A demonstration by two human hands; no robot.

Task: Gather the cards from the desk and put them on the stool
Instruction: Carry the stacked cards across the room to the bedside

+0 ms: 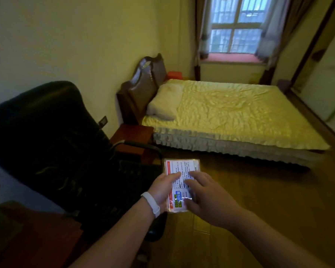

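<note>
A stack of cards in a clear plastic sleeve, white with red edging and printed text, is held in the air over the wooden floor. My left hand, with a white band on the wrist, grips its left side. My right hand holds its right side, fingers spread across the face. A reddish wooden stool stands beyond the hands, between the black chair and the bed. The desk shows as a dark reddish surface at the lower left.
A large black office chair fills the left side, its armrest close to my left hand. A bed with a yellow cover and a pillow lies ahead. Wooden floor stretches to the right.
</note>
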